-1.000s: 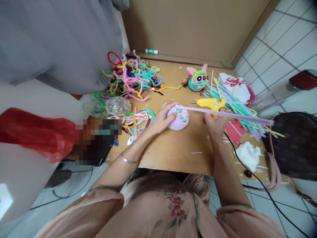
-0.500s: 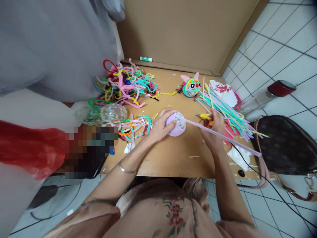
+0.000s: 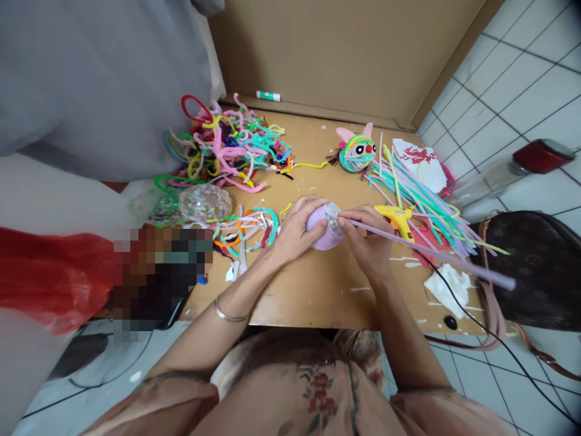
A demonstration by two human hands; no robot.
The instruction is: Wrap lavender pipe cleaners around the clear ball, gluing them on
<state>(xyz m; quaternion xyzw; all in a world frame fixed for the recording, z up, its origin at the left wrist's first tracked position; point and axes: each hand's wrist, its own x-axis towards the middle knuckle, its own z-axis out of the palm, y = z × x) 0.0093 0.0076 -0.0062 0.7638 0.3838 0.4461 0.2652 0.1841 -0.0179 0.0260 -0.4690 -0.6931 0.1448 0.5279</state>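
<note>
My left hand [image 3: 298, 230] is wrapped round a ball covered in lilac strips [image 3: 323, 237], just above the middle of the table. A patch on the ball's upper right shows a clear, glittery surface. With thumb and fingers pinched, my right hand [image 3: 368, 239] holds a long lilac pipe cleaner [image 3: 426, 248] where it meets the ball; its far end sticks out to the right. Behind my right hand a yellow glue gun [image 3: 396, 219] rests on a red stand [image 3: 429, 236].
Tangled coloured pipe cleaners [image 3: 227, 145] lie at the back left, near a clear ball [image 3: 205, 202]. A decorated ball with pink ears [image 3: 356, 152], straight pipe cleaners [image 3: 422, 194], a bottle [image 3: 490, 175] and a brown bag [image 3: 535, 266] are to the right.
My right hand has let go of the glue gun, now on the stand, and moved left to the ball, pinching the lilac pipe cleaner. My left hand still holds the ball.
</note>
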